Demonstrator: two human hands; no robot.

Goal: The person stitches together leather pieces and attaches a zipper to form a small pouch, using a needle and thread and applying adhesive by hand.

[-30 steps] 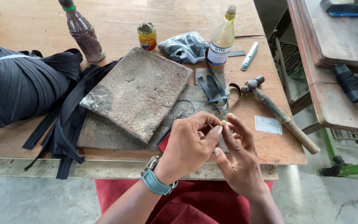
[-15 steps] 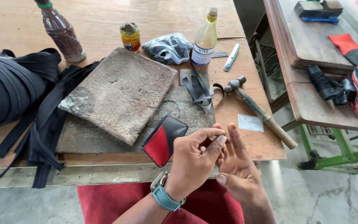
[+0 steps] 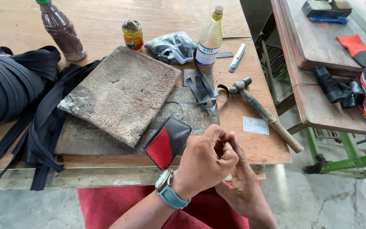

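Bare tabletop (image 3: 234, 114) lies open ahead of the hands, between the wallet (image 3: 167, 142) on the left and the hammer (image 3: 265, 113) lying slantwise on the right.

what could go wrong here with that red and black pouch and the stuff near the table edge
The red and black pouch lies at the near edge of the stone slab, unheld; both hands, left hand and right hand, are busy with each other just beside it, so a nudge might knock it off. The hammer handle overhangs the table corner and could be bumped to the floor.
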